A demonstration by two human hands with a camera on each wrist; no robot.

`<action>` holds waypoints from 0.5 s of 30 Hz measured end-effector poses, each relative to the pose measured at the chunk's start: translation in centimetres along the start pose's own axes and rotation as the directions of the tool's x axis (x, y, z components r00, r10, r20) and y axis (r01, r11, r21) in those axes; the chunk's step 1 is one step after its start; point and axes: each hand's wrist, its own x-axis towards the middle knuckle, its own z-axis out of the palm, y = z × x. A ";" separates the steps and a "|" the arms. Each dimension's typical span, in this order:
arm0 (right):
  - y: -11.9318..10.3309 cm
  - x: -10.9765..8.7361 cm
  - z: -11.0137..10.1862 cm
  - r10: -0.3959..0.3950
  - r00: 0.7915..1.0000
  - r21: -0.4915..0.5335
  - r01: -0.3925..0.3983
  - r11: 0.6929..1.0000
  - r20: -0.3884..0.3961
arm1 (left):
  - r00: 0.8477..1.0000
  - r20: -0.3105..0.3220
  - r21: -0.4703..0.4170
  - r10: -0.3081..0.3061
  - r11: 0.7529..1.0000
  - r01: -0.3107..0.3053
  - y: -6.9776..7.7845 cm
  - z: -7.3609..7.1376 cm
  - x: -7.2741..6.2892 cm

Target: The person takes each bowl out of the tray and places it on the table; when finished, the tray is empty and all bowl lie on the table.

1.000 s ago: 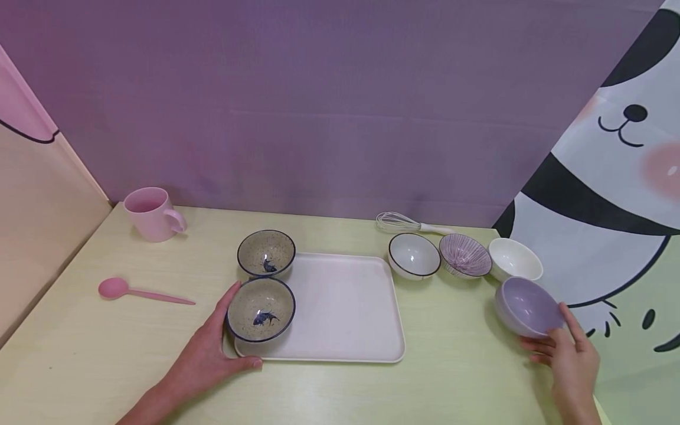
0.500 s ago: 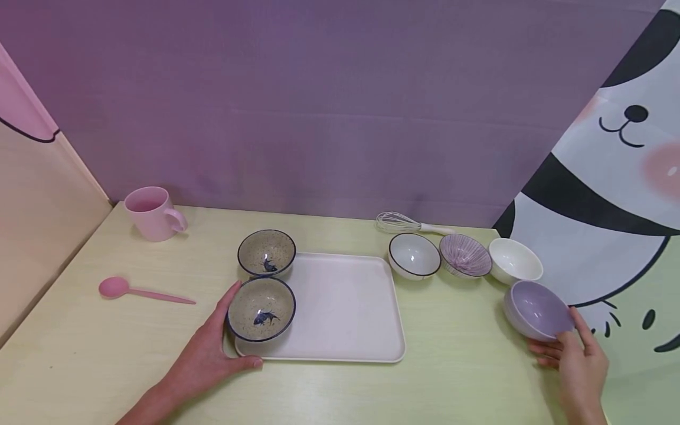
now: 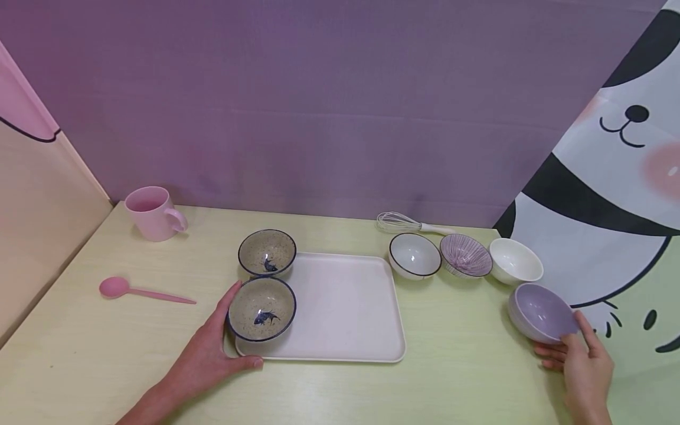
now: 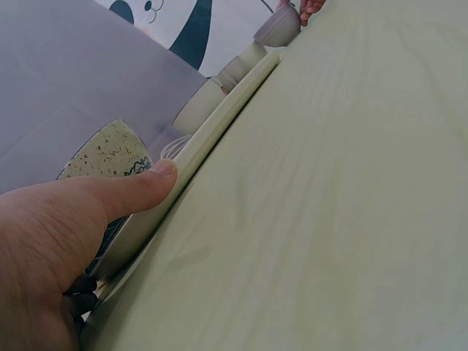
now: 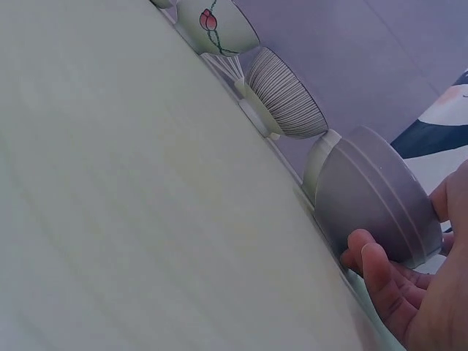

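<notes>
My left hand [image 3: 204, 354] is at the near-left corner of a white rectangular tray [image 3: 347, 313], thumb along its front edge and forefinger beside a speckled bowl. That speckled bowl [image 3: 257, 301], with a blue fish inside, stands on the tray's left end. A matching fish bowl [image 3: 262, 248] sits right behind it. Far to the right, my right hand [image 3: 587, 366] holds a plain purple bowl [image 3: 547, 310] by its near-right side. The right wrist view has fingers [image 5: 384, 278] under the purple bowl's side and others at its rim.
Behind the purple bowl a white bowl [image 3: 515, 261], a purple-striped bowl [image 3: 465, 255] and a dark-rimmed white bowl [image 3: 414, 255] stand in a row. A whisk [image 3: 401, 223] lies at the back edge. On the left are a pink mug [image 3: 151, 213] and a pink spoon [image 3: 117, 288].
My right hand has moved the purple bowl rightward and slightly nearer to me, in front of the white bowl. The left hand, tray and fish bowls have stayed where they were.
</notes>
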 end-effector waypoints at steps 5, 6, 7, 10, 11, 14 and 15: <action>-0.3 0.2 0.1 0.030 0.999 -0.054 -0.031 0.998 -0.012 | 1.000 -0.007 0.007 0.018 1.000 -0.018 0.0 0.0 -0.1; -0.3 0.2 0.1 0.031 0.999 -0.060 -0.032 0.998 -0.007 | 1.000 -0.007 0.007 0.019 1.000 -0.019 0.0 0.0 -0.1; -0.4 0.3 0.2 0.034 0.999 -0.066 -0.034 0.997 -0.005 | 1.000 -0.008 0.006 0.018 1.000 -0.018 0.0 0.0 -0.1; -0.4 0.2 0.2 0.034 0.999 -0.079 -0.033 0.996 0.015 | 1.000 -0.006 0.005 0.013 1.000 -0.013 0.1 0.0 -0.1; -0.5 0.2 0.2 0.036 0.999 -0.085 -0.034 0.996 0.019 | 1.000 -0.006 0.005 0.010 1.000 -0.010 0.1 0.0 -0.1; -0.5 0.2 0.2 0.040 0.998 -0.111 -0.035 0.993 0.038 | 1.000 -0.004 0.009 0.005 1.000 -0.005 0.2 -0.1 -0.1; -0.5 0.2 0.1 0.041 0.998 -0.118 -0.035 0.992 0.047 | 1.000 -0.004 0.009 0.003 1.000 -0.003 0.2 -0.1 -0.1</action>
